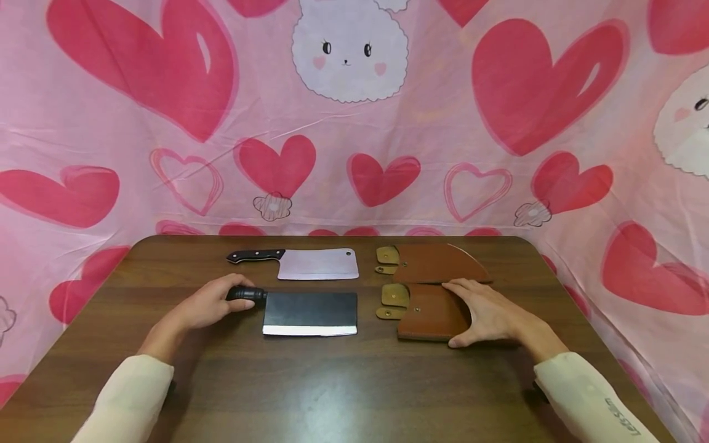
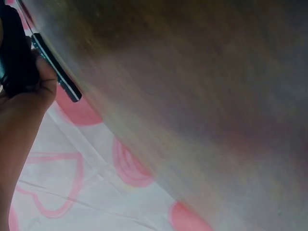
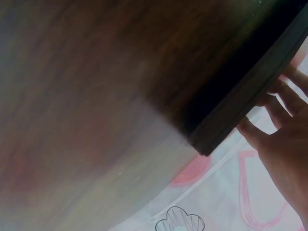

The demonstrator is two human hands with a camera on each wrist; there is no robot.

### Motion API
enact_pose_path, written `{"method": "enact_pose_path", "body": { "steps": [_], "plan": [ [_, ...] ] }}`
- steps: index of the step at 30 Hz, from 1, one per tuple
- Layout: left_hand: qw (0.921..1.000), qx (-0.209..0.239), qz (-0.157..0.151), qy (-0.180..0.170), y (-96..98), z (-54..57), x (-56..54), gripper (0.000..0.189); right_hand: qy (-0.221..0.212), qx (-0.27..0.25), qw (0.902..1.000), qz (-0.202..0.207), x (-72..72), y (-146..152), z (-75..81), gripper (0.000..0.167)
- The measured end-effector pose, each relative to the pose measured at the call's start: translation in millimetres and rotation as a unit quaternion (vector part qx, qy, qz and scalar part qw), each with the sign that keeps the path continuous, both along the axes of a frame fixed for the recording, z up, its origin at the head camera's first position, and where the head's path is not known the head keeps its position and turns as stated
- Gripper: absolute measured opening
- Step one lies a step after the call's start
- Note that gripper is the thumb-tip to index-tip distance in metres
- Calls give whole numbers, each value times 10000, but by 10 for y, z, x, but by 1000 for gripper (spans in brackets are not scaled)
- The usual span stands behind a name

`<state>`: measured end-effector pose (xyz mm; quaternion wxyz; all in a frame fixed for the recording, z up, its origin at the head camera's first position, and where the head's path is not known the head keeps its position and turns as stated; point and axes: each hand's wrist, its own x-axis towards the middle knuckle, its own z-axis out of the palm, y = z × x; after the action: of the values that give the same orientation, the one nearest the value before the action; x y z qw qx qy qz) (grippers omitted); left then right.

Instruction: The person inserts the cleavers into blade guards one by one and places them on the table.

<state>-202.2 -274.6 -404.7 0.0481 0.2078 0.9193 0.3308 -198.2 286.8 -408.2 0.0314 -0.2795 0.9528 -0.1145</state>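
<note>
A cleaver with a dark blade and bright edge lies at the table's middle, blade to the right. My left hand holds its black handle, thumb on the near side, fingers over the far side. My right hand grips the right end of a brown leather knife sheath, thumb at the near edge and fingertips at the far edge. Two tan snap straps stick out from the sheath's left end. In the right wrist view the thick dark sheath edge is in front of the fingers.
Behind lies a second cleaver with a silver blade and riveted black handle. A second brown sheath with a curved right end lies beyond the first. The wooden table ends at a pink heart-patterned cloth.
</note>
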Motion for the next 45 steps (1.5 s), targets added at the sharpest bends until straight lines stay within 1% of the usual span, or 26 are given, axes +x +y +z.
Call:
{"method": "enact_pose_path", "body": {
  "steps": [5, 12, 15, 18, 24, 28, 34, 39, 45],
  "plan": [
    [9998, 163, 35, 68, 9, 2, 1, 26, 165, -129, 9997, 89, -10, -24, 2, 114],
    [9990, 363, 234, -75, -1, 2, 30, 27, 374, -236, 9988, 203, -25, -65, 36, 112],
    [9979, 554, 324, -118, 3, 27, 42, 28, 460, -270, 9983, 234, -25, -95, 59, 111],
    [9968, 710, 369, -84, 21, 69, 43, 30, 485, -335, 9979, 256, -30, -128, 76, 110],
    [9950, 897, 441, -26, 91, 150, 24, 35, 512, -485, 9969, 355, -79, -210, 91, 106],
    [9940, 988, 470, -43, 142, 171, 23, 35, 659, -596, 9950, 459, -93, -259, 131, 107],
    [9933, 1057, 471, 52, 213, 181, 7, 34, 967, -616, 9918, 558, -97, -287, 166, 108],
    [9933, 1058, 457, 77, 250, 174, -7, 33, 997, -617, 9916, 555, -91, -298, 171, 109],
    [9935, 1061, 415, 34, 249, 176, -14, 34, 1030, -621, 9911, 570, -98, -302, 138, 111]
  ]
}}
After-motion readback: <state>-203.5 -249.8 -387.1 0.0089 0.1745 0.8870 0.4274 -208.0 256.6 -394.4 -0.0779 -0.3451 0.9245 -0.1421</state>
